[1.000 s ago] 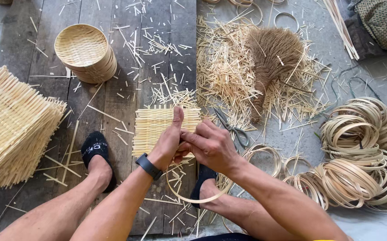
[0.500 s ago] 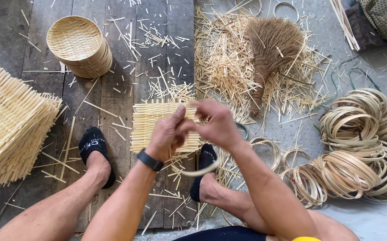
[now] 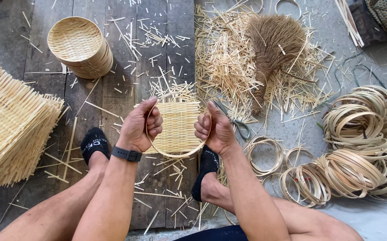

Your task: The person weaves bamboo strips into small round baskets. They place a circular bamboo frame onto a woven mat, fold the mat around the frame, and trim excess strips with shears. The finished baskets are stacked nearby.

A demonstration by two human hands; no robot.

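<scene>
Bamboo hoop (image 3: 175, 155) thin, pale, round over woven mat (image 3: 178, 127); both hands apparently pinching it

There is one view only, from a camera worn on the person's head, looking almost straight down past the forearms onto the floor. It sits close: the left hand (image 3: 142, 126) and the right hand (image 3: 215, 129) fall near the middle of the frame, with the woven mat (image 3: 178, 127) between them, and both arms run out through the bottom edge. The person's feet point up the frame, so the top edge is the far side. The view reaches the round basket (image 3: 78, 47) at upper left, the stack of mats (image 3: 10, 122) cut by the left edge, the brush (image 3: 274, 44) at the top and the bamboo rings (image 3: 367, 138) at the right edge.
</scene>
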